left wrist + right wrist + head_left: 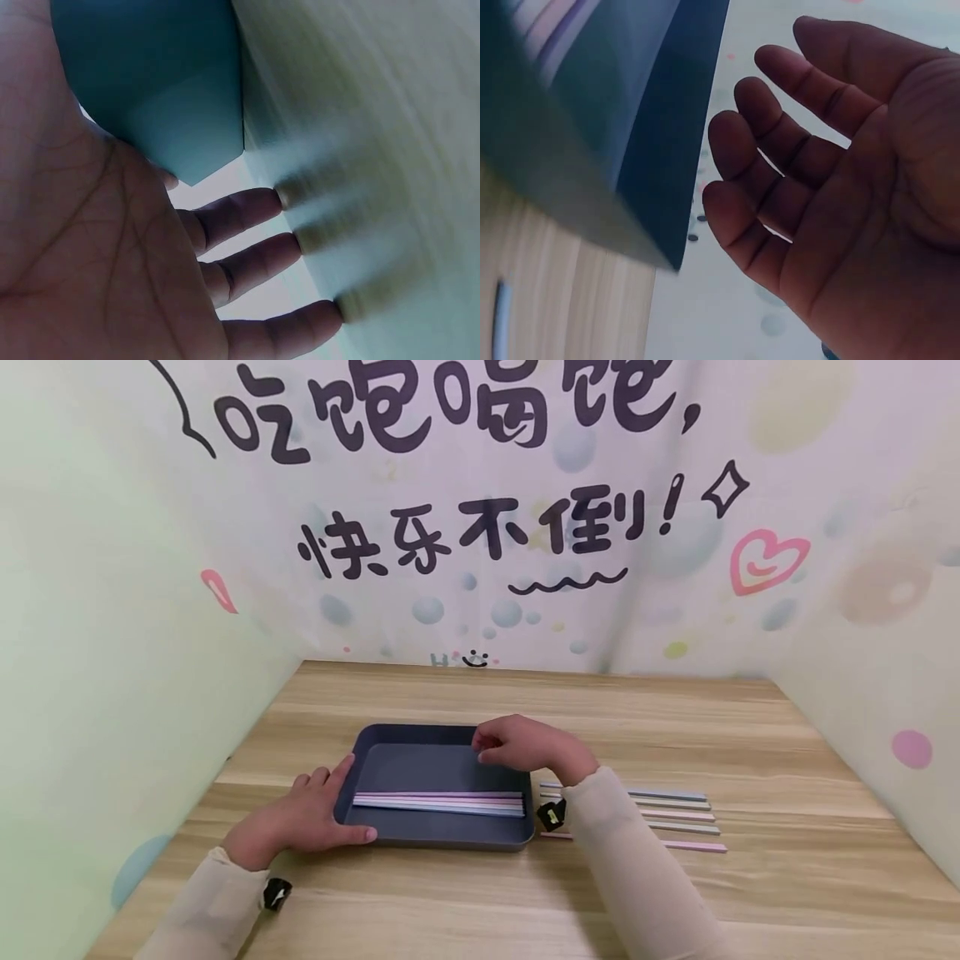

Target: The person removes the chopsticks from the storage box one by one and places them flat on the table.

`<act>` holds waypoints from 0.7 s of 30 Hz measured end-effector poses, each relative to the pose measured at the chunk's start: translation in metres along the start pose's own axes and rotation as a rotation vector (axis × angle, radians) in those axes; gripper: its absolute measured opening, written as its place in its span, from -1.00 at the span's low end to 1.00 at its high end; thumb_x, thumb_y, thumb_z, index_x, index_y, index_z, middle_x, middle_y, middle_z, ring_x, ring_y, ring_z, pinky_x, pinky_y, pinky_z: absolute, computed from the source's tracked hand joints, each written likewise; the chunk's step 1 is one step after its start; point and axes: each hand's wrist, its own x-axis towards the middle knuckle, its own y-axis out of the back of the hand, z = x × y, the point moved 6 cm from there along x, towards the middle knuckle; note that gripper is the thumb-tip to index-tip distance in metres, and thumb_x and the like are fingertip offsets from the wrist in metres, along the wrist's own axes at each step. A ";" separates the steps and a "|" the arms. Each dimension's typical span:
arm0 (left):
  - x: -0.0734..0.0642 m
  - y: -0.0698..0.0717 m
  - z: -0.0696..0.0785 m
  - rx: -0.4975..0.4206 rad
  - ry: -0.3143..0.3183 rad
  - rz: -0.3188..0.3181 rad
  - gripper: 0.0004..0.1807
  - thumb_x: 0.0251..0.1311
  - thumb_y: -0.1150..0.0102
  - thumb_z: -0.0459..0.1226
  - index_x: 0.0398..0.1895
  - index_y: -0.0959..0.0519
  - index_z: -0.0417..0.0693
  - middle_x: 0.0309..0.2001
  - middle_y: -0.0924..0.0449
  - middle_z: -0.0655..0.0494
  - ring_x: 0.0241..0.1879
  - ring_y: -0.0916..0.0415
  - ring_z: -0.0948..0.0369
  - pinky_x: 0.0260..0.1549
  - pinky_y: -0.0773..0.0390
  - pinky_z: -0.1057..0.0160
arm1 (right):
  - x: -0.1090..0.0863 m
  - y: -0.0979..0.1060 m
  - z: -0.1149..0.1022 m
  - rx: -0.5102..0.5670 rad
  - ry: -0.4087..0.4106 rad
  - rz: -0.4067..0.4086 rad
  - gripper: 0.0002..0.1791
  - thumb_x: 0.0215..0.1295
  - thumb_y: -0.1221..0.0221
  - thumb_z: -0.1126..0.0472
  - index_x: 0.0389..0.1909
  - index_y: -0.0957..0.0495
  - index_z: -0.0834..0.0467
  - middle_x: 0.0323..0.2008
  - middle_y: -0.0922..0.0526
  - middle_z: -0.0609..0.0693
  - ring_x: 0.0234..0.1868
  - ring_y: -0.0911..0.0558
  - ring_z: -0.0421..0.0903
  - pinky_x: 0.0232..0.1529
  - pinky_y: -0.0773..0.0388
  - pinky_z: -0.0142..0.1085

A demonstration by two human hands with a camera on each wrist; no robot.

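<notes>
A dark grey tray (416, 764) lies on the wooden table with several pastel chopsticks (442, 804) side by side in its front half. My left hand (311, 814) rests against the tray's left end, thumb at the front rim. In the left wrist view, its straight fingers (244, 214) touch the table beside the tray wall (157, 90). Over the tray's back right corner hovers my right hand (528, 745), holding nothing; the right wrist view shows its fingers (731, 142) loosely bent, apart from the tray wall (667, 142).
More chopsticks (678, 816) lie spread on the table to the tray's right, partly hidden under my right forearm. A printed cloth (465, 610) hangs behind the table (637, 702), and pale walls flank both sides.
</notes>
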 end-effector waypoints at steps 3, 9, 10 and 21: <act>0.000 0.000 0.000 0.002 -0.001 -0.001 0.39 -0.09 -0.32 0.40 0.54 0.09 -0.33 0.17 -0.27 -0.44 0.11 -0.24 -0.31 0.01 -0.40 -0.25 | 0.007 -0.006 -0.006 -0.014 0.001 -0.020 -0.83 0.43 -0.18 0.22 -0.05 -0.61 0.18 -0.38 -0.53 -0.09 -0.34 -0.48 -0.13 -0.26 -0.43 -0.25; -0.002 -0.001 0.000 -0.004 -0.001 0.002 0.38 -0.08 -0.33 0.38 0.54 0.09 -0.34 0.16 -0.27 -0.43 0.09 -0.24 -0.29 0.01 -0.40 -0.24 | 0.028 -0.016 -0.013 -0.065 0.007 -0.059 -0.82 0.41 -0.19 0.22 -0.04 -0.62 0.16 -0.37 -0.54 -0.10 -0.34 -0.47 -0.15 -0.23 -0.43 -0.25; -0.003 -0.001 0.000 -0.007 -0.002 0.001 0.38 -0.08 -0.33 0.38 0.54 0.09 -0.34 0.16 -0.27 -0.42 0.09 -0.24 -0.29 0.00 -0.40 -0.24 | 0.032 -0.017 -0.014 -0.070 0.010 -0.065 -0.82 0.41 -0.20 0.22 -0.04 -0.62 0.16 -0.36 -0.54 -0.10 -0.33 -0.47 -0.15 -0.22 -0.43 -0.26; -0.003 0.001 0.003 -0.014 0.000 -0.008 0.37 -0.06 -0.32 0.37 0.54 0.09 -0.33 0.16 -0.26 -0.41 0.10 -0.23 -0.29 0.00 -0.40 -0.25 | 0.049 -0.044 -0.019 -0.020 0.043 -0.132 -0.82 0.40 -0.22 0.22 -0.04 -0.60 0.12 -0.32 -0.56 -0.13 -0.33 -0.49 -0.19 -0.24 -0.44 -0.30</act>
